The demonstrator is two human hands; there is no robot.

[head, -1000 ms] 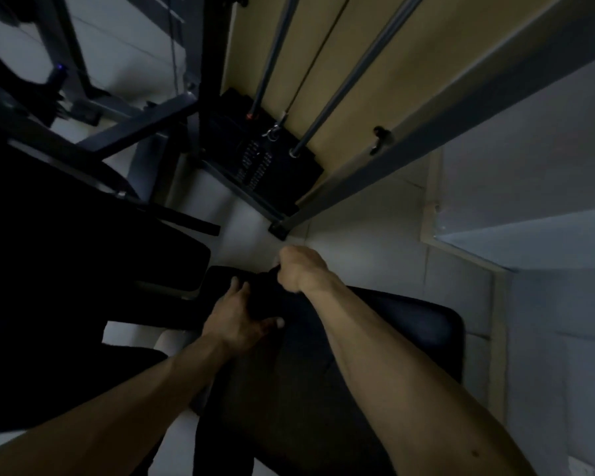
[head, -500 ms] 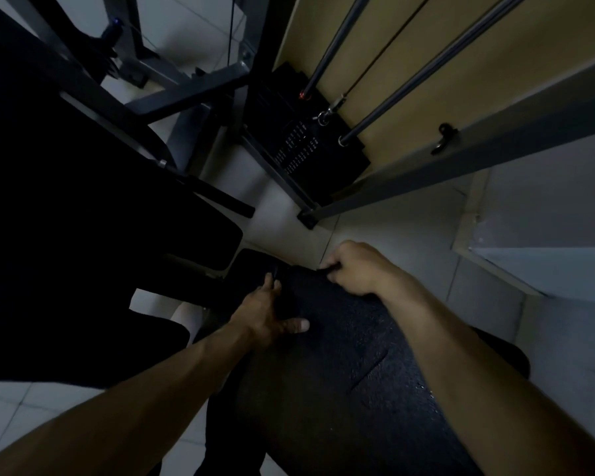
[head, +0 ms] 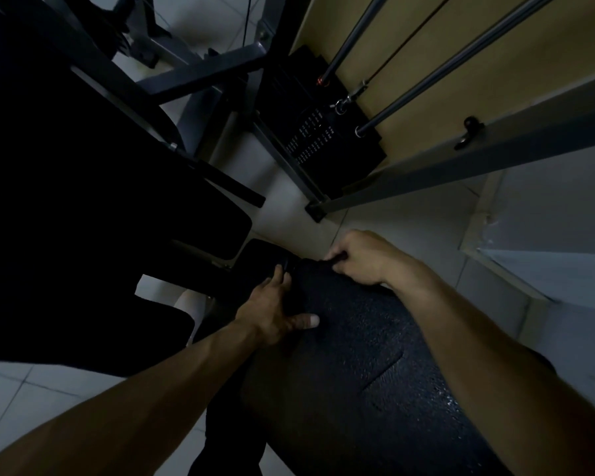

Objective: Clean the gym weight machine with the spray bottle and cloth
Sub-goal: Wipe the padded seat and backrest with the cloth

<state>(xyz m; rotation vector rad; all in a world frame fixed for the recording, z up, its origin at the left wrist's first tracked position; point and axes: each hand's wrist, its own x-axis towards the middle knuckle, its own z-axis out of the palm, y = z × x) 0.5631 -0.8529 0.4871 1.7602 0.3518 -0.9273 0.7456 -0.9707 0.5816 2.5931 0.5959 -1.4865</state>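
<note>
left hand (head: 275, 312): fingers straight, thumb spread, pressing black textured padded seat (head: 358, 338), frame centre | right hand (head: 361, 259): fingers curled, pinching seat's dark upper edge | black weight stack (head: 323, 142): upper centre

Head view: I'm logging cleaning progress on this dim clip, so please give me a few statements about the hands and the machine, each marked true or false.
1. The left hand and the right hand both touch the pad. True.
2. The right hand lies flat with straight fingers. False: its fingers are curled and pinch a dark item at the pad's far edge; it is too dim to tell what it is.
3. The left hand holds a spray bottle. False: it rests on the pad, thumb spread; no bottle shows.
4. The weight stack stands beyond the hands, by the tan wall. True.
</note>
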